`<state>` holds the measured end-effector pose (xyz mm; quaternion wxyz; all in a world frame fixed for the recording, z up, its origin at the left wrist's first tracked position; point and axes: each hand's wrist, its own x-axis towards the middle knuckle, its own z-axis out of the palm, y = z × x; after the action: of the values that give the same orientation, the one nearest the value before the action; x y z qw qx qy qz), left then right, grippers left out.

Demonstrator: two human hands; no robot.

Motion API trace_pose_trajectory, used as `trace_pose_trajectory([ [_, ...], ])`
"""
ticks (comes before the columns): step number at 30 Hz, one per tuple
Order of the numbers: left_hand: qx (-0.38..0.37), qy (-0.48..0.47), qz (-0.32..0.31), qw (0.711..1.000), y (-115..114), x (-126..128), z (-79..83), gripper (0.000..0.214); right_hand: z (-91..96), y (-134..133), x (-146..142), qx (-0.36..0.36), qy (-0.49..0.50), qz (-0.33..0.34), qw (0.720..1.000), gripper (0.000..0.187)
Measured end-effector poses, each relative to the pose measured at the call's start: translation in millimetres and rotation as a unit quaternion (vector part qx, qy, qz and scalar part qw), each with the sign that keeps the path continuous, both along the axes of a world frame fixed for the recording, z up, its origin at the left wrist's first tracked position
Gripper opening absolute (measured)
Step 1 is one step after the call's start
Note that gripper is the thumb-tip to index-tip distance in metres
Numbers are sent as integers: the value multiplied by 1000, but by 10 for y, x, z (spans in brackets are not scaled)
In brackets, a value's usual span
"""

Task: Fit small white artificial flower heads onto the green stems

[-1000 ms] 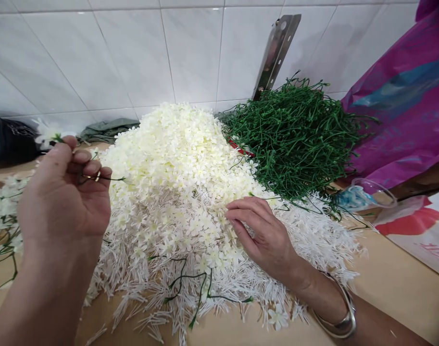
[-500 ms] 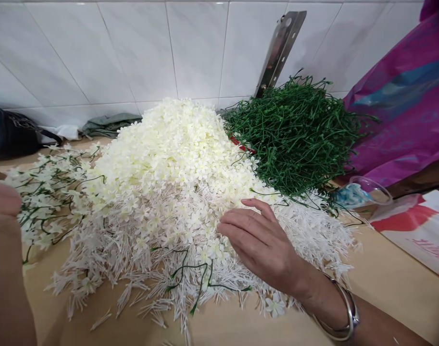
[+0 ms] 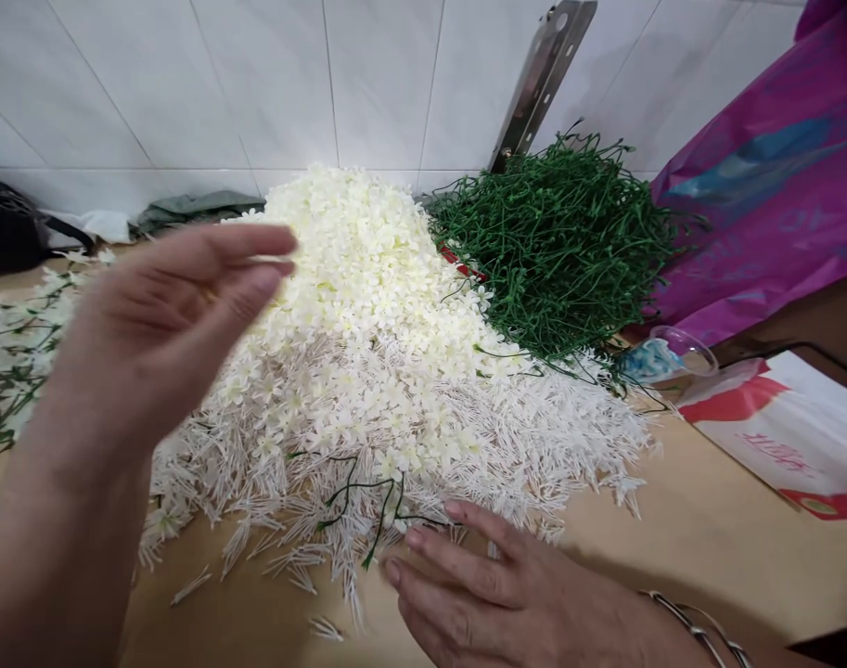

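My left hand (image 3: 151, 334) is raised over the left side of the flower heap, slightly blurred. Its thumb and fingers curve toward each other with a small gap, and nothing shows between them. My right hand (image 3: 493, 594), wearing a silver bangle (image 3: 694, 626), is low at the front with its fingers apart and empty. Its fingertips are beside a branching green plastic stem (image 3: 350, 487) lying on white stamen-like bundles (image 3: 534, 417). Behind these rises a heap of creamy white artificial flowers (image 3: 367, 250). A pile of bare green stems (image 3: 562, 250) stands at the back right.
White flowers on green stems (image 3: 19, 343) lie at the left. A clear cup with blue-and-white contents (image 3: 649, 360), a red-and-white paper bag (image 3: 777, 436) and a purple bag (image 3: 750, 204) are on the right. A metal bracket (image 3: 545, 83) stands against the tiled wall (image 3: 270, 83).
My left hand has come in from the left edge to above the heap. My right hand has drawn back from the flowers toward the front. The view has shifted slightly.
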<state>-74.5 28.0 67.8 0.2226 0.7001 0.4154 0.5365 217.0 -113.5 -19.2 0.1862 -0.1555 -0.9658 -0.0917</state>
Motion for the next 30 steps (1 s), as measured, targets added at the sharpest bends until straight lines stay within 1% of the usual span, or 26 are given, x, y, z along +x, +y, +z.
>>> trace_pose_trajectory([
  [1,-29,125,-66,990,-144,156,9,32,-36,2,53,13,-16,-2,1000,34],
  [2,-24,213,-117,970,-298,276,-11,36,-69,16,109,24,-30,-10,999,34],
  [3,-8,273,-146,951,-459,358,-67,43,-101,40,168,36,-38,-24,998,34],
  [4,19,324,-156,933,-620,405,-162,56,-133,71,226,40,-44,-46,997,35],
  [5,63,371,-166,912,-775,422,-294,67,-162,106,282,36,-38,-66,996,36],
  [6,121,415,-186,882,-917,416,-451,69,-190,144,332,31,-34,-80,996,37],
  [8,240,463,-223,824,-1135,363,-789,58,-234,224,398,23,-20,-91,995,41],
  [9,280,469,-245,801,-1202,332,-938,58,-249,268,412,22,-18,-94,995,44],
  [10,289,480,-252,789,-1240,309,-1057,58,-259,316,413,22,-19,-97,995,48],
  [11,291,490,-258,780,-1249,299,-1140,59,-265,369,403,24,-21,-100,994,51],
  [12,288,501,-261,773,-1232,304,-1187,59,-268,427,386,28,-20,-104,994,52],
  [14,262,506,-254,782,-1138,364,-1197,54,-271,551,342,33,-20,-115,993,53],
  [17,223,487,-244,809,-921,521,-1147,48,-277,720,298,31,-25,-137,990,67],
  [19,205,460,-245,829,-789,613,-1150,41,-275,794,297,19,-19,-157,987,75],
  [22,194,425,-236,852,-684,677,-1207,35,-239,834,328,-1,25,-169,985,74],
  [24,200,420,-224,856,-677,680,-1235,35,-185,835,360,6,70,-158,985,69],
  [25,204,421,-219,856,-683,678,-1238,33,-153,835,382,17,95,-157,983,63],
  [26,208,421,-216,856,-691,675,-1233,31,-119,840,409,32,122,-167,978,53],
  [28,214,422,-215,854,-704,674,-1207,27,-61,867,480,65,181,-222,956,29],
  [29,216,422,-216,853,-705,676,-1193,25,-42,888,525,77,209,-262,939,22],
  [30,217,421,-218,854,-703,678,-1180,25,-34,913,572,83,230,-302,921,22],
])
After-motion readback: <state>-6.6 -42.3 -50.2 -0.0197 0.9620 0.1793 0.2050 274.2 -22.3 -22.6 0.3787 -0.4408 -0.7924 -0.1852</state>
